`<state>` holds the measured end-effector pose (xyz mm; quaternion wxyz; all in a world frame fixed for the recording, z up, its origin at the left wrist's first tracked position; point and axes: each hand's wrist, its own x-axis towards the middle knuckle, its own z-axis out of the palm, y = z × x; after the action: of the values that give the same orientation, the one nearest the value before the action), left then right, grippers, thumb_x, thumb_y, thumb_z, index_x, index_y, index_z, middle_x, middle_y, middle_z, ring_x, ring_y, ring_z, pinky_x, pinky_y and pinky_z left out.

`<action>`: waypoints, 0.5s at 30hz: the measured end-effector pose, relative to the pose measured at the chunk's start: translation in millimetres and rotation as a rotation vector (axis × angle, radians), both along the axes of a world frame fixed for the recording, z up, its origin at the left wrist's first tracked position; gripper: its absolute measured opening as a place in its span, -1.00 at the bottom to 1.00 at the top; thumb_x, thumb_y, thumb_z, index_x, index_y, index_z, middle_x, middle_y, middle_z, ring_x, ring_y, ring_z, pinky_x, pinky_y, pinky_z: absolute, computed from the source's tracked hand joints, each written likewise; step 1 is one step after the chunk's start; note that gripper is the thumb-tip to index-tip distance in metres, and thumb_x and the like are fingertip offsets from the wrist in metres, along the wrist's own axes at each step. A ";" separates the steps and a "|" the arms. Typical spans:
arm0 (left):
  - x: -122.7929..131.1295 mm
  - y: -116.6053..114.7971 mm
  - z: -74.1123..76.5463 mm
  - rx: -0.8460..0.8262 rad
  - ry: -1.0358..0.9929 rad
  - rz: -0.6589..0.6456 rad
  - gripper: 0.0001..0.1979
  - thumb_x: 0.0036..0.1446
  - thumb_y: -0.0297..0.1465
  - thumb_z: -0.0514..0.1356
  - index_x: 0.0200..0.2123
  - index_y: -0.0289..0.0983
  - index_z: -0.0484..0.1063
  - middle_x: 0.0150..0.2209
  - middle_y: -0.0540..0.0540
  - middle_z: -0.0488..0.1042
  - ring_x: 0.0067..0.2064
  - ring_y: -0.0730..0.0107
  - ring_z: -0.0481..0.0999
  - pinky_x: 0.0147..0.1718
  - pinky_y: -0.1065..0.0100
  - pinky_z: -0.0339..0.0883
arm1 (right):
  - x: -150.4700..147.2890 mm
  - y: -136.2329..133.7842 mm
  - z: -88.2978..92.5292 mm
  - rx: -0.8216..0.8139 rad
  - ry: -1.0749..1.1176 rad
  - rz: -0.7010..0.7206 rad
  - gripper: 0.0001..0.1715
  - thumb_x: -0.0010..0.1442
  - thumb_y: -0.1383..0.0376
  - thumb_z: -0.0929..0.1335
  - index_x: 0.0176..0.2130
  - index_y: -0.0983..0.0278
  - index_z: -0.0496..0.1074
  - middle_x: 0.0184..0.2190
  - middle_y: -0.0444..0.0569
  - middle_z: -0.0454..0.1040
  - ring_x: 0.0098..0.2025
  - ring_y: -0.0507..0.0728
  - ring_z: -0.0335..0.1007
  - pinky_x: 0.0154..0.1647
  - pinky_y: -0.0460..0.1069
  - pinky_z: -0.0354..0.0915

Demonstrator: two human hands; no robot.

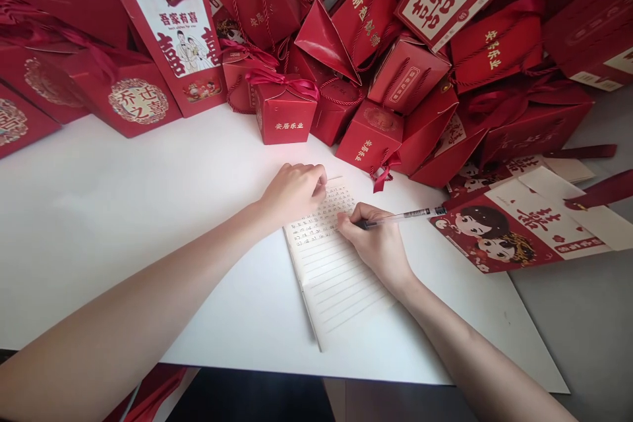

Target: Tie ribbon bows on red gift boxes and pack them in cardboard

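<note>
- The notebook (pixel 341 290) is laid open and flat on the white table (pixel 148 204), directly between the two forearms; it is set aslant, presumably so that its rows can be met by the right hand (pixel 378 244) at an easy angle.
- The pen (pixel 415 214) is held in the right hand, its dark grip pinched narrowly between thumb and fingers; its clear barrel is tilted back toward the right, as would suit a writing grip; the tip is hidden by the fingers, so contact with the paper cannot be told.
- The left hand (pixel 294 190) is rested at the notebook's upper left, its fingers curled inward rather than spread; the page is probably steadied by it; whether an edge is pinched cannot be told.
- Rows of small handwriting (pixel 314 231) are seen on the upper part of the page, partly covered by both hands; ruled lines are shown below them.
- The small red box (pixel 287 117), tied with a ribbon bow, is stood just beyond the left hand among other red boxes, apparently pushed back to give the notebook room; the printed card bag (pixel 494 231) is laid to the right, near the pen's end.
</note>
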<state>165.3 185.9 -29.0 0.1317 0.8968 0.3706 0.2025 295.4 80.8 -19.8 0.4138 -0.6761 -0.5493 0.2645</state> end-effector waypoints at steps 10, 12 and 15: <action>0.2 -0.9 1.2 -0.023 -0.013 0.004 -0.90 0.04 -0.49 0.04 -0.38 -0.29 0.34 -0.47 0.01 0.42 -0.34 0.34 0.41 -0.25 0.28 0.16 | 0.0 -0.9 0.3 0.001 -0.040 -0.028 -0.63 0.01 0.27 0.30 -0.68 0.26 0.05 -0.72 -0.26 0.02 -0.63 -0.06 -0.13 -0.64 -0.12 -0.10; 0.2 -1.3 1.7 -0.036 -0.015 0.002 -0.90 0.04 -0.48 0.04 -0.37 -0.29 0.34 -0.46 0.00 0.42 -0.33 0.33 0.41 -0.23 0.27 0.16 | -0.4 -1.2 0.0 0.000 -0.043 -0.035 -0.63 0.00 0.28 0.30 -0.67 0.25 0.04 -0.72 -0.26 0.01 -0.63 -0.07 -0.13 -0.65 -0.12 -0.11; -0.1 -0.4 1.3 -0.039 -0.023 -0.001 -0.90 0.04 -0.48 0.04 -0.37 -0.28 0.34 -0.47 0.00 0.42 -0.33 0.32 0.41 -0.23 0.26 0.17 | -0.1 -0.9 0.0 0.008 -0.022 -0.046 -0.63 -0.01 0.30 0.30 -0.68 0.25 0.03 -0.72 -0.26 -0.01 -0.63 -0.07 -0.13 -0.65 -0.12 -0.10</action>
<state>165.3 185.6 -27.7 0.1536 0.8919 0.3724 0.2054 295.4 80.0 -19.7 0.4164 -0.6896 -0.5394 0.2453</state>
